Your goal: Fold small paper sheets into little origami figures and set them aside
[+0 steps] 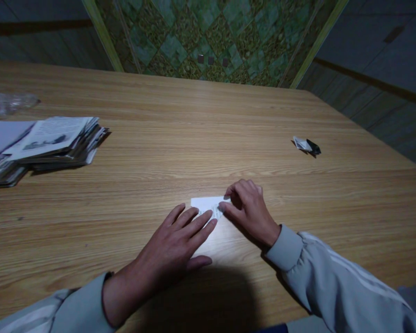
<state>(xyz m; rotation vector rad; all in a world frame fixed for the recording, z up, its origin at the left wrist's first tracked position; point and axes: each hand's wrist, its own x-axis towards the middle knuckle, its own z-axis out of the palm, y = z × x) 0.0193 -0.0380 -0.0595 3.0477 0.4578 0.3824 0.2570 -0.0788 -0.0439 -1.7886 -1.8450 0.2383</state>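
A small folded piece of white paper [208, 202] lies on the wooden table in front of me, with faint print on its lower part. My left hand [176, 243] is spread flat, its fingertips over the paper's lower left edge, partly hiding it. At the paper's right corner, my right hand [251, 210] pinches the edge between thumb and forefinger. The outline of the paper beneath my fingers is hidden.
Stacks of printed paper sheets [55, 138] lie at the left, with crumpled clear plastic [10, 102] behind them. A small folded paper piece [307, 145], part white and part black, rests at the right. The wooden table [180, 125] reaches back to a green patterned wall [208, 37].
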